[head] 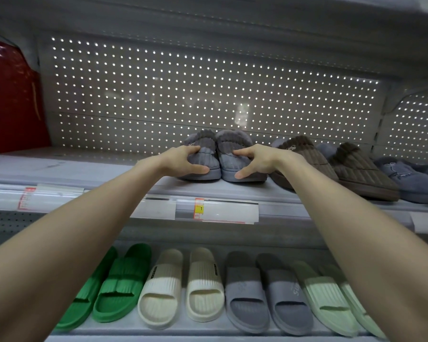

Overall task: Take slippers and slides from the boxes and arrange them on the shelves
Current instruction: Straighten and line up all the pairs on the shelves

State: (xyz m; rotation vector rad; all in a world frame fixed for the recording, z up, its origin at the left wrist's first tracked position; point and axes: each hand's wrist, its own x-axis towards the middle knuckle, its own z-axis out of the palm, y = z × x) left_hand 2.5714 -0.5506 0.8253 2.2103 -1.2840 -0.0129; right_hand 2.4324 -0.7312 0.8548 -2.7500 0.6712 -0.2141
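A pair of grey ribbed plush slippers stands side by side on the upper shelf [89, 169], toes toward me. My left hand [183, 161] grips the left grey slipper [208, 161] from its outer side, thumb at the sole edge. My right hand [255, 160] grips the right grey slipper [230, 160] the same way. To the right stand a brown ribbed pair [351, 169] and a blue-grey plush slipper [410, 181].
The lower shelf [208, 333] holds a row of slides: green [114, 290], cream [183, 287], grey [265, 292] and pale green [331, 299]. A perforated back panel [183, 90] closes the shelf. A red panel [10, 102] stands at far left. Price tags [199, 208] line the shelf edge.
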